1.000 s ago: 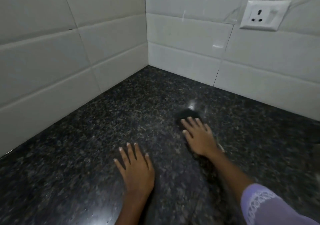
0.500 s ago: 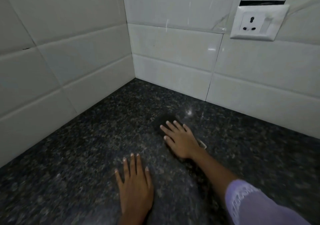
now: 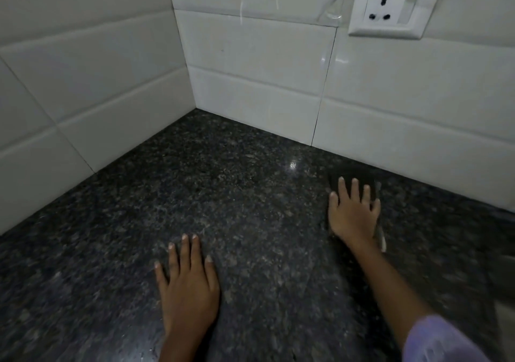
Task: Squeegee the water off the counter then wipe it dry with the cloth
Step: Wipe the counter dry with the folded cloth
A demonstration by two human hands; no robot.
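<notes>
The counter (image 3: 237, 200) is dark speckled granite that runs into a tiled corner. My right hand (image 3: 352, 212) lies flat, fingers spread, pressing a dark cloth (image 3: 348, 172) onto the counter close to the back wall. Most of the cloth is hidden under the hand; a dark part shows beyond the fingertips and a pale edge (image 3: 382, 240) sticks out by the wrist. My left hand (image 3: 188, 286) rests palm down on the bare granite nearer to me, with nothing under it. No squeegee is in view.
White tiled walls (image 3: 250, 55) meet in a corner at the back left. A white wall socket (image 3: 390, 7) sits on the back wall above my right hand. A light reflection (image 3: 293, 165) glints on the granite.
My right hand has slid the cloth to the right along the back wall. My left hand has stayed flat on the counter. The view has shifted towards the corner.
</notes>
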